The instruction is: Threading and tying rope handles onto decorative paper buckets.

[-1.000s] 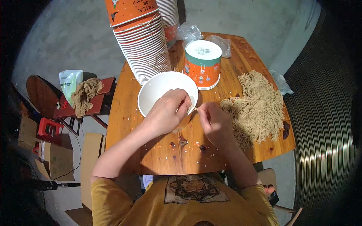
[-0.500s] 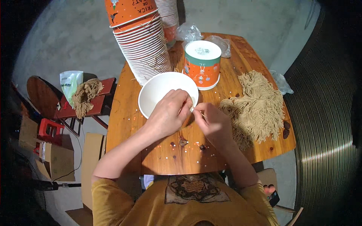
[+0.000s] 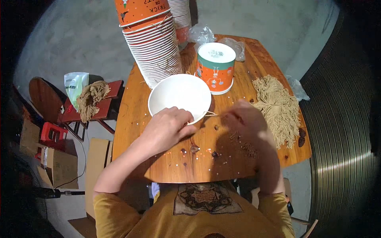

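Note:
A white-lined paper bucket [image 3: 178, 90] lies tilted with its mouth facing me. My left hand [image 3: 168, 126] is closed on its near rim, fingertips inside and thumb outside. A short end of beige cord [image 3: 211, 114] sticks out from the bucket's right rim. My right hand [image 3: 253, 123] is apart from the bucket, above the table between it and a pile of beige cords [image 3: 276, 109]. Motion blurs its fingers, so I cannot make out their pose or whether they hold anything.
A tall stack of nested paper buckets [image 3: 152, 51] rises behind the bucket. An orange and green bucket [image 3: 215, 73] stands upside down to its right. Clear plastic bags [image 3: 201, 35] lie at the back. Small white and orange dots [image 3: 209, 150] litter the wooden table [image 3: 166, 170].
My right hand has left the bucket rim and moved right toward the cord pile. My left hand has shifted down and left along the rim. The cord end at the rim is now exposed.

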Tool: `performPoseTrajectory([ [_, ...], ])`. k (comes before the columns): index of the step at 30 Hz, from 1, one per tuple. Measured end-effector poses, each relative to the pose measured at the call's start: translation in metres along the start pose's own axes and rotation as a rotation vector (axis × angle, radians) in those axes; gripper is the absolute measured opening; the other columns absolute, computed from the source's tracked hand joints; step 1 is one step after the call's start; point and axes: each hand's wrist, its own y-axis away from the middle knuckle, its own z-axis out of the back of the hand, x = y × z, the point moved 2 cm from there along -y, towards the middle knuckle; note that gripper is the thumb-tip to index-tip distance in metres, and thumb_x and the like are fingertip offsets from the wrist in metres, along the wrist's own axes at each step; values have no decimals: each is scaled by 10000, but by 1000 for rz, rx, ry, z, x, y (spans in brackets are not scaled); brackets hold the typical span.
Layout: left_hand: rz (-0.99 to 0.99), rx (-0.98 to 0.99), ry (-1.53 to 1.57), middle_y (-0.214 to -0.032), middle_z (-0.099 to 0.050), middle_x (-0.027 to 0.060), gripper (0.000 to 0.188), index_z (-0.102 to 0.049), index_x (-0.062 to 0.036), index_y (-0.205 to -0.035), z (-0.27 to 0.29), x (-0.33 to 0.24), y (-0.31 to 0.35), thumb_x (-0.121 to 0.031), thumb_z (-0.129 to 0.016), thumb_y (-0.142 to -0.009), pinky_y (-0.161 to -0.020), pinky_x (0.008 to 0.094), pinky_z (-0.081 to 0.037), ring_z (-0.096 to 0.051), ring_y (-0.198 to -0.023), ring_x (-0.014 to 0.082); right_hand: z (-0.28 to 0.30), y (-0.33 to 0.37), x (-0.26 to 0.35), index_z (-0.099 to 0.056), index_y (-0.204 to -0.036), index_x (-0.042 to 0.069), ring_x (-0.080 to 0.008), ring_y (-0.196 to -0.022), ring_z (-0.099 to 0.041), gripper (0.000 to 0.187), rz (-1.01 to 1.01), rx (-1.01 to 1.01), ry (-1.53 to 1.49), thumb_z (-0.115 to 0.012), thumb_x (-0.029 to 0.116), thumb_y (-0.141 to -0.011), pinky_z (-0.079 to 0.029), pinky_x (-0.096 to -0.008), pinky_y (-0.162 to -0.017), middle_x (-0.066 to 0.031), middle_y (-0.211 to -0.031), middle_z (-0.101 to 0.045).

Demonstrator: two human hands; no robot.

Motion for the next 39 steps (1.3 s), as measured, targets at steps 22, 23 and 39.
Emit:
performPoseTrajectory([
  [22,104,-329,-15,-737,-598,151,161,-584,4,-728,-14,11,1,-130,-559,-813,-791,412,-416,-562,-743,353,-59,-61,29,-540,-760,28,-340,-576,-591,124,253,-148,12,-616,113,-806,-457,-427,-509,-166,-608,-563],
  [23,102,-326,-9,-737,-598,151,161,-584,4,-728,-13,12,1,-130,-559,-813,-791,412,-416,-562,-743,353,-59,-60,28,-535,-750,26,-336,-565,-587,128,266,-156,57,-617,111,-801,-454,-424,-503,-162,-599,-558],
  [39,269,-241,100,-689,-611,145,170,-571,-3,-720,-9,18,-6,-148,-550,-806,-910,397,-340,-552,-770,311,-60,-67,31,-518,-742,23,-344,-575,-577,133,177,-169,-85,-611,102,-794,-446,-440,-487,-162,-608,-551],
])
